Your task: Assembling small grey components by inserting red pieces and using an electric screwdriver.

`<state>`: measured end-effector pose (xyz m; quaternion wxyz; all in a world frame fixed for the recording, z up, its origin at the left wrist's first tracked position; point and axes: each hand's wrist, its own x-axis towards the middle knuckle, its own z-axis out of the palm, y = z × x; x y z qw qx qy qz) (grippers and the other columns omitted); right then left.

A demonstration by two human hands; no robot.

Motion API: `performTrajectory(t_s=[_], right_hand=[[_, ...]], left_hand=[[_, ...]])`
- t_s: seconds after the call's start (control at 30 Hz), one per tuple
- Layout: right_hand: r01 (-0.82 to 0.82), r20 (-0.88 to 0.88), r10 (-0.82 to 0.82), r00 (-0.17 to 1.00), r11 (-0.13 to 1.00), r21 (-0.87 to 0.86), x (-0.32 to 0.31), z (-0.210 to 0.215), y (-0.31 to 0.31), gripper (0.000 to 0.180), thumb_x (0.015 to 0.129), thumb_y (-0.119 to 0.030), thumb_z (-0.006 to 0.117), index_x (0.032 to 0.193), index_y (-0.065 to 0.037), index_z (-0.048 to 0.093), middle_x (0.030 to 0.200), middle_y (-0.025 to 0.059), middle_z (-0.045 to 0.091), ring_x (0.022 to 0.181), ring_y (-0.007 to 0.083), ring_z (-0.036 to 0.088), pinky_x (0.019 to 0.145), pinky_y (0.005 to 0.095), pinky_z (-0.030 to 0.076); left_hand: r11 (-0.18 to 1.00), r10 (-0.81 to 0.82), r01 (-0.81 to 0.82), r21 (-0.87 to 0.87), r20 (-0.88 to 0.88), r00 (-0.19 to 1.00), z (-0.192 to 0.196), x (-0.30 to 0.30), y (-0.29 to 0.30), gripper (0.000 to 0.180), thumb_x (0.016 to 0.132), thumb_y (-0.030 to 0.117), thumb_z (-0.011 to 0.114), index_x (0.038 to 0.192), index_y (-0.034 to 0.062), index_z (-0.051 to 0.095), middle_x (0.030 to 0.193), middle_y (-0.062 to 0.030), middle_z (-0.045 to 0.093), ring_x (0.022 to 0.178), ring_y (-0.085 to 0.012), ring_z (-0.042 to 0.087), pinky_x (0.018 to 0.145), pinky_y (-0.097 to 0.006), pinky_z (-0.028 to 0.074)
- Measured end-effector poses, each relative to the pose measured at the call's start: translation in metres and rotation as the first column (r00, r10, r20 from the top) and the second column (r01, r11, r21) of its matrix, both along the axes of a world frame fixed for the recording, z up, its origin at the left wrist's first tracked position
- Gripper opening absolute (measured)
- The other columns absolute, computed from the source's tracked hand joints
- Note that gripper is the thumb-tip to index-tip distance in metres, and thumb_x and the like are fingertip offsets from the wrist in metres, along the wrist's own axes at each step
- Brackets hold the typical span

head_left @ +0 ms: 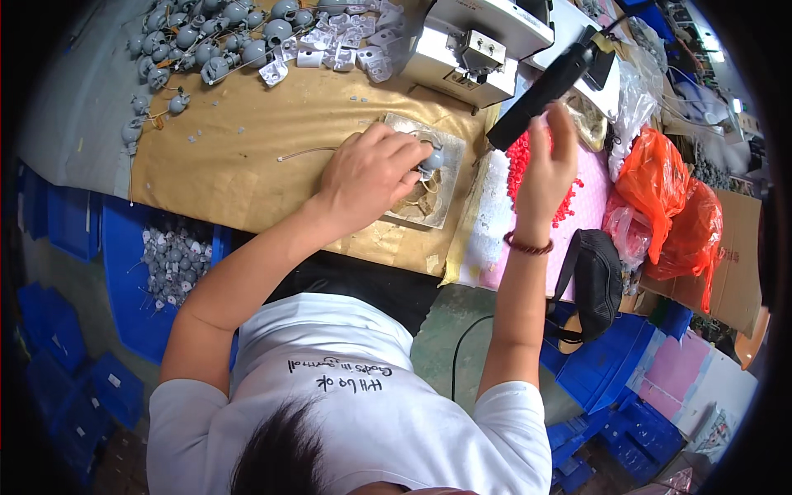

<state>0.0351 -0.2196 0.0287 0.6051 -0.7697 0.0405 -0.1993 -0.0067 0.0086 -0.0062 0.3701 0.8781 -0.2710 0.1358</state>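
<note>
My left hand is over a square metal plate on the brown-covered table. Its fingers close on a small grey ball-shaped part with thin wires, which sits on the plate. A thin wire sticks out to the left of that hand. My right hand is raised over the right side of the table, fingers stretched upward and apart. Its fingertips are beside a long black bar-shaped tool with a cord at its top; whether they touch it I cannot tell. Small red pieces lie behind that hand.
Grey ball parts and white plastic brackets are heaped at the far left. A white metal device stands at the back. Orange bags and a black pouch are at right. A blue bin holds more parts.
</note>
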Motion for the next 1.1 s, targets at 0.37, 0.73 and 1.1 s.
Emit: performTrajectory(t_s=[0.37, 0.73, 1.1], right_hand=[[-0.178, 0.115, 0.192, 0.975, 0.977, -0.12, -0.019, -0.026, 0.057, 0.01, 0.091, -0.008, 0.069, 0.094, 0.001, 0.067, 0.09, 0.0064, 0.062, 0.081, 0.0136, 0.056, 0.072, 0.0251, 0.046], [-0.476, -0.238, 0.556, 0.796, 0.819, 0.321, -0.023, -0.016, 0.043, 0.028, 0.102, -0.02, 0.055, 0.102, 0.003, 0.07, 0.091, 0.0034, 0.07, 0.081, 0.0067, 0.058, 0.076, 0.0224, 0.047], [-0.538, -0.342, 0.563, 0.752, 0.824, 0.175, -0.058, -0.013, 0.049, 0.015, 0.096, -0.013, 0.064, 0.103, 0.0, 0.068, 0.091, 0.0007, 0.068, 0.079, 0.0075, 0.059, 0.07, 0.0244, 0.049]], left_hand=[[0.999, -0.023, 0.024, -0.03, 0.021, 1.0, -0.003, 0.001, 0.0, 0.036, 0.076, 0.01, 0.074, 0.111, 0.0099, 0.065, 0.102, -0.0063, 0.066, 0.086, -0.0271, 0.065, 0.074, -0.038, 0.052], [0.789, -0.056, 0.436, 0.432, -0.657, 0.752, 0.078, -0.042, 0.157, 0.027, 0.08, 0.015, 0.071, 0.106, 0.013, 0.068, 0.102, -0.0111, 0.066, 0.083, -0.0305, 0.066, 0.073, -0.043, 0.052], [0.747, 0.051, -0.22, 0.627, 0.277, 0.96, 0.029, 0.055, 0.159, 0.025, 0.079, 0.006, 0.058, 0.103, 0.0086, 0.064, 0.098, -0.0077, 0.055, 0.101, -0.0288, 0.052, 0.082, -0.038, 0.045]])
